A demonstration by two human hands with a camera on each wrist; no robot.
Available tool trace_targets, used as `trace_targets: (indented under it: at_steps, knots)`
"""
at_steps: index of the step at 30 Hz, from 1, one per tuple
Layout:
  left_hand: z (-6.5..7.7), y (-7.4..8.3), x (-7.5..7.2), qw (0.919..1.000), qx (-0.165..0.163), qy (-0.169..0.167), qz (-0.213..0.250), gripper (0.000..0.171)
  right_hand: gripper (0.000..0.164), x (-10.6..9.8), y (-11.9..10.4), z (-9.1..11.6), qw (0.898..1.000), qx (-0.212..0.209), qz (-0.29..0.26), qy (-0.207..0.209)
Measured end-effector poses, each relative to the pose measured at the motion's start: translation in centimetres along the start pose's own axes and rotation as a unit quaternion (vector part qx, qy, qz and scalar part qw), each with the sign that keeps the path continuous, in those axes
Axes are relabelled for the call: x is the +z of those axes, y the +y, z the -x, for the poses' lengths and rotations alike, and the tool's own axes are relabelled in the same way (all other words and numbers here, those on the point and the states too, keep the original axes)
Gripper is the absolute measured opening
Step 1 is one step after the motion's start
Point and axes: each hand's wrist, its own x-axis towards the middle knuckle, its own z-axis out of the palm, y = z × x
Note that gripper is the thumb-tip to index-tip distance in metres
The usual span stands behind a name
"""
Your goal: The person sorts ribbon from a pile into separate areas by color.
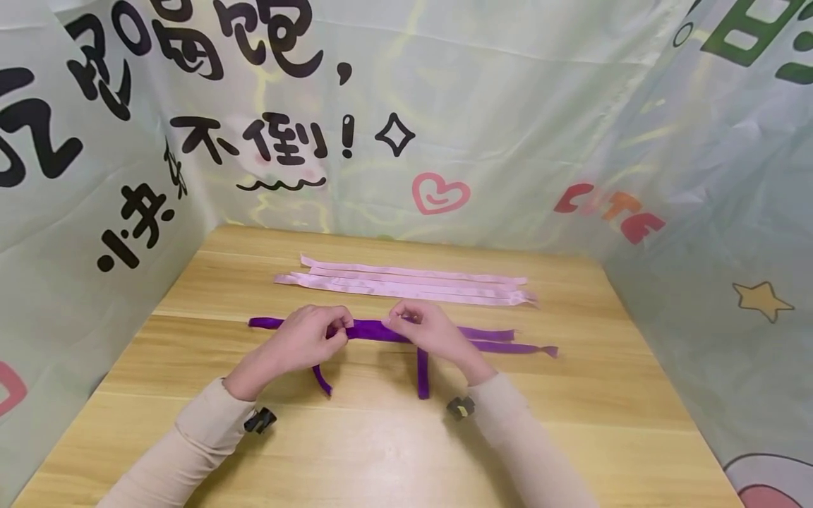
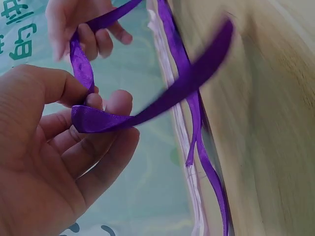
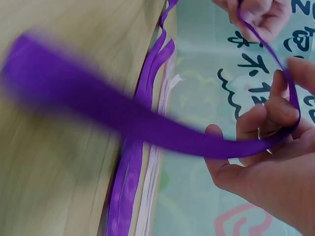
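Two hands are working one purple ribbon (image 1: 371, 329) over a wooden table (image 1: 381, 451). Left hand (image 1: 311, 339) is pinching the ribbon between thumb and curled fingers; in the left wrist view the ribbon (image 2: 147, 110) is bending over the fingertips (image 2: 118, 105) of that hand (image 2: 59, 162) and trailing off as a blurred tail toward the tabletop (image 2: 270, 147). Right hand (image 1: 425, 328) is likewise gripping the same ribbon, fingers curled round it; in the right wrist view the ribbon (image 3: 147, 128) is passing round the fingers (image 3: 275, 113) of that hand (image 3: 266, 162) and running up to the other hand (image 3: 258, 14) at the top of frame. Both hands are sitting close together, just apart, with a short span of ribbon stretching between them above the table. Two ends of the held ribbon are hanging toward the person: one curling below the left hand (image 1: 322, 381), one dropping straight below the right hand (image 1: 423, 374). Several more purple ribbons (image 1: 502, 342) are lying flat on the table beneath and to the right of the hands, running side to side. Farther back, several pink ribbons (image 1: 406, 286) are lying in a parallel bundle, well apart from the hands. Cream sleeves (image 1: 203, 437) are covering both forearms, each carrying a small black device (image 1: 260, 420) at the wrist. Pale green printed cloth (image 1: 508, 127) is enclosing the table on three sides.
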Motion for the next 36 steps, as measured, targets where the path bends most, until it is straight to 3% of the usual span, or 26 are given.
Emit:
trace_targets:
  at_steps: [9, 19, 29, 36]
  knots:
    - [0.0, -0.6, -0.4, 0.9997, 0.013, -0.010, 0.017, 0.017, 0.014, -3.2, 1.0, 1.4, 0.996, -0.017, 0.079, -0.023]
    - [0.0, -1.2, -0.6, 0.9995, 0.023, -0.017, -0.012, 0.015, 0.013, -5.8, 2.8, 3.5, 0.998, 0.010, 0.059, -0.016]
    - [0.3, -2.6, -0.7, 0.9994, -0.010, -0.024, -0.024, 0.014, 0.009, -8.2, 4.7, 5.5, 0.998, 0.010, 0.068, 0.007]
    - [0.3, -3.4, -0.8, 0.9993, -0.017, -0.019, -0.027, 0.016, 0.008, -9.7, 5.2, 7.0, 0.996, 0.039, 0.077, 0.009]
